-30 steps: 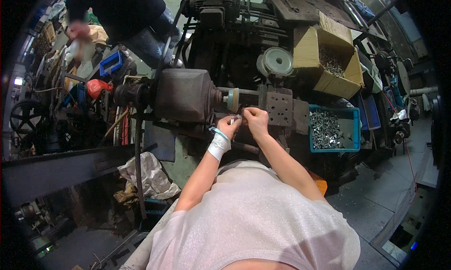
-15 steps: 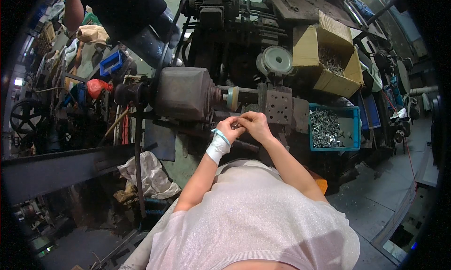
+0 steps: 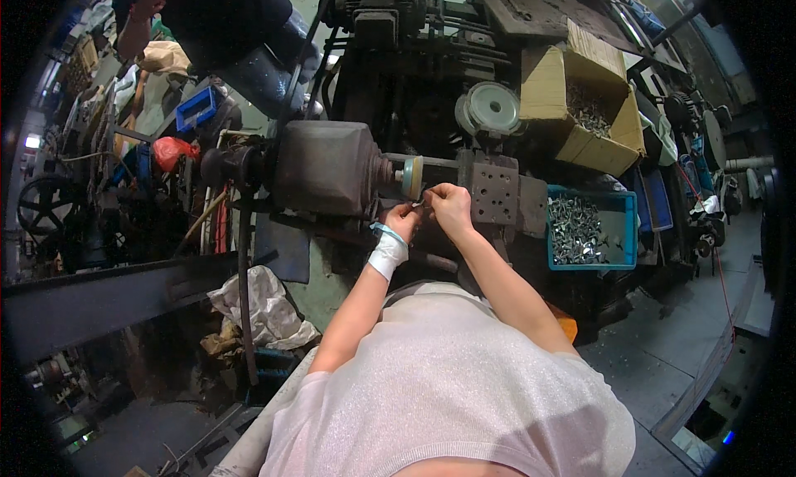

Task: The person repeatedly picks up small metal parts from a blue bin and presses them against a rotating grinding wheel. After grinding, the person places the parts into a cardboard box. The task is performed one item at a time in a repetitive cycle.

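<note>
Both my hands are close together in front of a small round wheel on the spindle of a dark machine. My left hand, with a white wrapping on its wrist, is closed in a pinch just below the wheel. To its right, my right hand is pinched shut too, its fingertips near the left ones. A tiny light-coloured bit shows between the fingers, too small to name. Right of my hands stands a metal block with holes.
A blue bin of shiny small metal parts sits at the right. Behind it, an open cardboard box holds more small pieces. A round metal disc lies beyond the block. Another person stands at the far left.
My hands have drawn slightly apart, the right one rising a little toward the wheel. The other person's hand has come further into view at the upper left.
</note>
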